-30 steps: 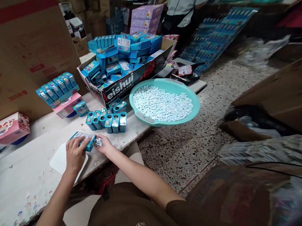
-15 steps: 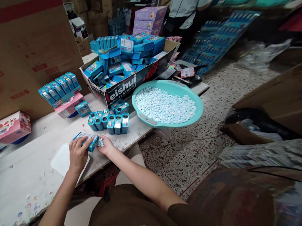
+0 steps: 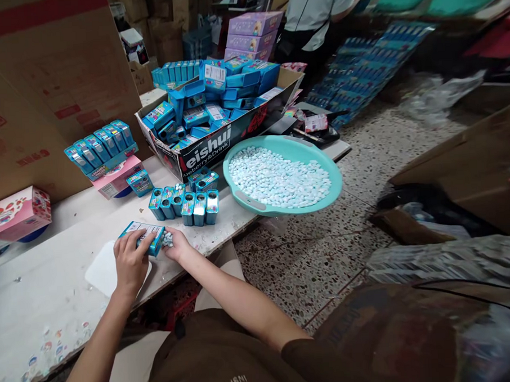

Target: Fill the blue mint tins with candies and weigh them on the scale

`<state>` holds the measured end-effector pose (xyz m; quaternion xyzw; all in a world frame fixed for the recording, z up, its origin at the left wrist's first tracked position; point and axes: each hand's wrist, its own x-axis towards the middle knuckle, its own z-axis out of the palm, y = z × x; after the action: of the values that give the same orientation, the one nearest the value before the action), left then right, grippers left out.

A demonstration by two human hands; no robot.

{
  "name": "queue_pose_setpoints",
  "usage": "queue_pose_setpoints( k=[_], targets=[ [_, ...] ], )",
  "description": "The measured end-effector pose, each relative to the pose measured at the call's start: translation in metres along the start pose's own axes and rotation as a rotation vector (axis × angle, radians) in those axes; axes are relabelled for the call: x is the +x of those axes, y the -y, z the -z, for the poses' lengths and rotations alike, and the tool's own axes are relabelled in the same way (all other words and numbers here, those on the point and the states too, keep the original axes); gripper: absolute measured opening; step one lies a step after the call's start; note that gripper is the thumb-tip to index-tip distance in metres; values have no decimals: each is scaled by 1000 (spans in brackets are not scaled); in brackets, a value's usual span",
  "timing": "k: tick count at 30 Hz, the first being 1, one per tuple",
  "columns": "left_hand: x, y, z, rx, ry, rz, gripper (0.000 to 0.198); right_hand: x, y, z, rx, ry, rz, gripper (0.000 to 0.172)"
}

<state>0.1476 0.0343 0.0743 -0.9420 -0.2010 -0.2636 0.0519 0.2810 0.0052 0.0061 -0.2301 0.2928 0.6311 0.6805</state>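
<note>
**Blue tin held in one hand, mints pinched in the other**

The left hand (image 3: 131, 261) curls over a blue rectangular tin (image 3: 142, 238), its fingers (image 3: 132, 241) hiding part of the printed label. The tin lies tilted, low over the scuffed white table (image 3: 53, 312); whether it touches cannot be made out. The right hand (image 3: 177, 245) pinches a small cluster of pale blue mints (image 3: 167, 239) just beside the tin's end, and the fingertips hide how many. Ahead stands a row of upright open tins (image 3: 188, 208). Further on, a round teal plastic basin (image 3: 249, 204) holds a pebbly heap of mints. Behind it, a cardboard display box (image 3: 211, 150) overflows with tins. A co-worker (image 3: 315, 14) is cut off by the frame's top edge.
</note>
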Motion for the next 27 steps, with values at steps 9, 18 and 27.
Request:
queue_pose_setpoints(
  k=[9, 18, 27],
  targets=[
    [-6, 2, -11, -102, 9, 114, 49, -4, 3, 2, 45, -4, 33, 24],
    [-30, 21, 4, -580, -238, 858, 50, -13, 14, 12, 63, 1, 23, 25],
    [-75, 47, 19, -738, -504, 1235, 51, -16, 21, 33, -100, 169, -77, 39]
  ],
)
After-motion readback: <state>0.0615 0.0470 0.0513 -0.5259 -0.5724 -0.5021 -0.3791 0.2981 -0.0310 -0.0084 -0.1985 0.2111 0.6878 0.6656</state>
